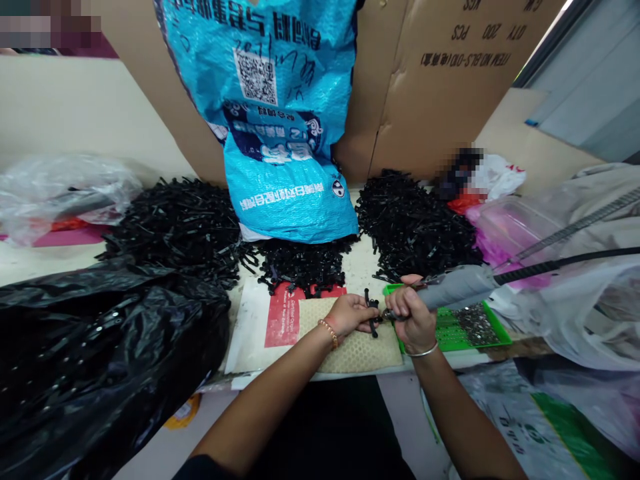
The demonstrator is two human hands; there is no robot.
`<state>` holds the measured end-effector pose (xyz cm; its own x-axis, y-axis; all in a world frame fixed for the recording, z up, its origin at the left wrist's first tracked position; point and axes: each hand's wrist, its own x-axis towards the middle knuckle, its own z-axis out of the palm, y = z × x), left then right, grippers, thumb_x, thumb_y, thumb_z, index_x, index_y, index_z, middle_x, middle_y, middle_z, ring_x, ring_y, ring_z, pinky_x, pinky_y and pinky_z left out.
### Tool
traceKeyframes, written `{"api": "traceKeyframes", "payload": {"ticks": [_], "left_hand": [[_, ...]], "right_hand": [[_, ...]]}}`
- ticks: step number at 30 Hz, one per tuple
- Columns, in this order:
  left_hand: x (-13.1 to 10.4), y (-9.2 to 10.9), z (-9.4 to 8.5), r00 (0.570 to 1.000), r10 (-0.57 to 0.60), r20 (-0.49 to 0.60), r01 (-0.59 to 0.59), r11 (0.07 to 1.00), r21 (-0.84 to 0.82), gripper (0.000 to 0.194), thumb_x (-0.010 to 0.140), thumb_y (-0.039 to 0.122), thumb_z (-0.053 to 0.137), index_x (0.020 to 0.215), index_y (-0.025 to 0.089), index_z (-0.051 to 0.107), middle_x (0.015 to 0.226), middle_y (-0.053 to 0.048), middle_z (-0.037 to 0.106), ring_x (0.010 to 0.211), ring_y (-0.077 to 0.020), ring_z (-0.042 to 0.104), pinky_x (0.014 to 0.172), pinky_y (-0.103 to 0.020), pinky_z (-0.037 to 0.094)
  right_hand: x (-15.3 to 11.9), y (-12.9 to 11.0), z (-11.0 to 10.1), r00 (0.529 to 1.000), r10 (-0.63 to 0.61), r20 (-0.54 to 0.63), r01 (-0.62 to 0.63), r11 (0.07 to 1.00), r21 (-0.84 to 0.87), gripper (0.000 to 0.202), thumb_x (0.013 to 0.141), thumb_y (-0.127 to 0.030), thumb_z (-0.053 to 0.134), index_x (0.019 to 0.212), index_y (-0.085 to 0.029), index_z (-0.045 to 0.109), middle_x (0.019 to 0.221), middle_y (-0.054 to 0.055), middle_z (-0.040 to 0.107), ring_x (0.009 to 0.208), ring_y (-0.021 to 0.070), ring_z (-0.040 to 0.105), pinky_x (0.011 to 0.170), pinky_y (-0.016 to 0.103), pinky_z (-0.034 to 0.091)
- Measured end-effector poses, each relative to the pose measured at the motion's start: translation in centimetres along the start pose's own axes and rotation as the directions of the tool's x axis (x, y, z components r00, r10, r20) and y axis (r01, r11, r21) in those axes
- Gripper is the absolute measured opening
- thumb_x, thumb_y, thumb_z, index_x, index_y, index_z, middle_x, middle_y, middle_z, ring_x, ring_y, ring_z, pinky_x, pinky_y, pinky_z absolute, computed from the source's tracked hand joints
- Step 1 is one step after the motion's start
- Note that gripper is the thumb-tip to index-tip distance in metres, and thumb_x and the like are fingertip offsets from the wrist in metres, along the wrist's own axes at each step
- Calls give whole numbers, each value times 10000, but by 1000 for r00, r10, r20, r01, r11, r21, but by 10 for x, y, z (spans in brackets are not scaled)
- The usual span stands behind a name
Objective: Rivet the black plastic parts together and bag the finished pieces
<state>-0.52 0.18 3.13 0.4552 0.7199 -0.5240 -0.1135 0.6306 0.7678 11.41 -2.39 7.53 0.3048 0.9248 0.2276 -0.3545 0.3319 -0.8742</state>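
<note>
My left hand pinches a few small black plastic pieces above a beige textured mat. My right hand is wrapped around a grey electric screwdriver, whose tip end points left at the black pieces. Whether the tip touches them I cannot tell. A black cord runs from the tool to the right. Behind my right hand lies a green tray with small metal screws heaped at its right side. Just beyond the mat is a pile of black pieces.
A blue woven sack hangs over the middle pile. More black pieces are heaped at left and right. A black plastic bag fills the left front. Cardboard stands behind; plastic bags crowd the right.
</note>
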Motion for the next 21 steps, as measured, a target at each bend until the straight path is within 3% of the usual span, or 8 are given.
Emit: {"api": "traceKeyframes", "payload": {"ticks": [11,17,21], "left_hand": [[-2,1,1,1000,14,-11,-14,1000,13,285,692,236,826,745,118,571,655,-36,679,581,-131,675,506,-199,533],[0,2,1,1000,-1,7,1,1000,2,334,644,276,852,704,115,565,622,-25,659,555,-131,663,500,-205,534],[2,-1,10,998,-22,-63,21,999,-27,399,559,317,890,630,134,543,565,-14,636,478,-120,616,481,-227,527]], "right_hand": [[-3,0,1,1000,8,9,-8,999,-42,226,786,-402,677,930,-253,585,454,-106,332,403,98,316,483,283,341],[-3,5,-5,990,12,142,-10,1000,-16,167,820,-360,666,919,-256,582,446,-104,348,394,93,331,468,267,345],[-4,-4,-14,972,104,210,-104,995,-12,190,783,-345,726,864,-235,593,448,-98,378,385,94,364,424,246,355]]}}
